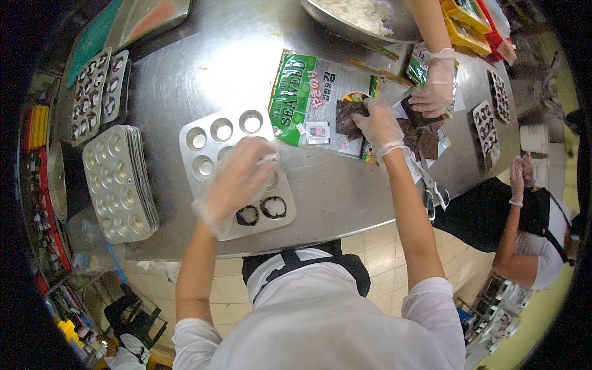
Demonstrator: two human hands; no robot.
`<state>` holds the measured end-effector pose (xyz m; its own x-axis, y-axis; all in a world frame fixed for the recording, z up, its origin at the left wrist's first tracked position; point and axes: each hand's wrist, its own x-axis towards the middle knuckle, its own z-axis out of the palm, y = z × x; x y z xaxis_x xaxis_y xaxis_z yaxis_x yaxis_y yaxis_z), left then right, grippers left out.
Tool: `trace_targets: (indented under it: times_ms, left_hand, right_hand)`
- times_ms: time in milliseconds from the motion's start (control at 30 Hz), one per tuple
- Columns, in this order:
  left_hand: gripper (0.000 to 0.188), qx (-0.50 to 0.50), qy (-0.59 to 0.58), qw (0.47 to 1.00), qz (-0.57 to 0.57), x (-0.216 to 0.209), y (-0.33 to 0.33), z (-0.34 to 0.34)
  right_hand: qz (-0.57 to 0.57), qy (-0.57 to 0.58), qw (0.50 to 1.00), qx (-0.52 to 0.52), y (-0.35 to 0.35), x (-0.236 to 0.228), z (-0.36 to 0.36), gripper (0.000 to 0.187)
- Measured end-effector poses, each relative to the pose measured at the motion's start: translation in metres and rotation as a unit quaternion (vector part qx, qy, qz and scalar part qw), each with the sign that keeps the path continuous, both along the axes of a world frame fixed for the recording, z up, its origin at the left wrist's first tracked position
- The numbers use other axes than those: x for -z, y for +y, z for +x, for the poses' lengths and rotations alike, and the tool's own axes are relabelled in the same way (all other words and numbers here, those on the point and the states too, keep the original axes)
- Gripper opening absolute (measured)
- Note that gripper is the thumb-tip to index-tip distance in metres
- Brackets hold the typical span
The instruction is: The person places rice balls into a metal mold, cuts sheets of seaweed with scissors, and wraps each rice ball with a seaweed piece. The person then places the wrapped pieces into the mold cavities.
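Your left hand (237,182), in a clear glove, lies over the middle of a muffin tray (237,163) on the steel table (203,68); its fingers are bent down into a cup, but whether they pinch anything cannot be told. Seven cups of that tray show: five bare ones at the far and left side, and two near ones lined with dark seaweed rings (260,211). The rest sit under your hand. The tray's long axis runs from far left to near right.

Your right hand (381,126), also gloved, rests farther right, its fingers loosely spread on a dark seaweed sheet (349,117) lying on a green and white packet (311,102). The packet's long side runs left to right, slightly tilted.

A stack of empty trays (117,182) stands at the left edge, and two filled trays (95,92) lie beyond it. Another person's gloved hand (435,86) presses on seaweed pieces just right of yours. One pair of scissors (431,191) lies at the near right edge, and one bowl of rice (364,18) stands far.
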<state>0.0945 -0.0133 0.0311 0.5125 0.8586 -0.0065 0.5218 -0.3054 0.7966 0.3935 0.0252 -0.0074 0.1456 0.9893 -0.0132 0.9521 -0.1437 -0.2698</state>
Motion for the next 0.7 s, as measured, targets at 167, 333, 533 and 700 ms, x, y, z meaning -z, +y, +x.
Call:
trace_targets:
  times_ms: [167, 333, 533, 700]
  left_hand:
    - [0.024, 0.003, -0.06, 0.996, 0.062, 0.045, 0.036, 0.097]
    - [0.03, -0.068, -0.092, 0.989, 0.093, 0.063, 0.044, 0.141]
    - [0.029, -0.135, -0.082, 0.977, 0.144, 0.06, 0.05, 0.149]
    - [0.029, -0.146, -0.201, 0.959, -0.139, 0.043, 0.053, 0.153]
  right_hand:
    - [0.009, 0.126, 0.991, 0.048, -0.001, 0.002, -0.001, 0.025]
    - [0.09, 0.236, 0.967, -0.011, -0.007, -0.003, 0.016, 0.019]
    - [-0.055, 0.466, 0.882, 0.038, -0.006, -0.013, 0.039, 0.014]
    - [-0.073, 0.588, 0.803, 0.066, -0.003, -0.022, 0.037, 0.014]
